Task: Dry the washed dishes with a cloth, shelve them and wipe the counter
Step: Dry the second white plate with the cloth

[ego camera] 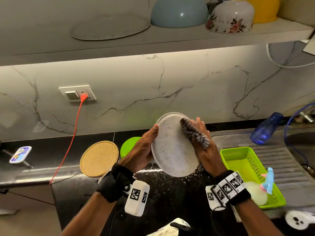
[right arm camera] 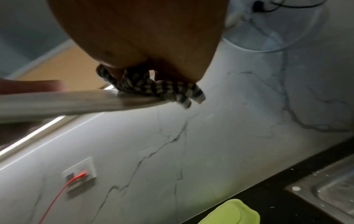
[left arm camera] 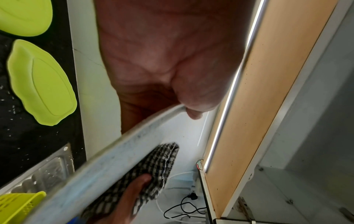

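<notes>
Table (ego camera: 170,193): black, water-speckled, below plate.
Plate (ego camera: 172,150): speckled white, tilted, held above table.
Left hand (ego camera: 141,150): thumb over rim, fingers (left arm camera: 138,103) behind the plate, gripping it.
Right hand (ego camera: 206,150): fingers (ego camera: 199,125) together, holding cloth on plate face.
Cloth (ego camera: 194,133): checked, bunched.

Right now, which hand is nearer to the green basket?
Right. The right hand, holding the cloth on the plate, is beside the green basket; the left hand holds the plate's opposite edge, farther away.
</notes>
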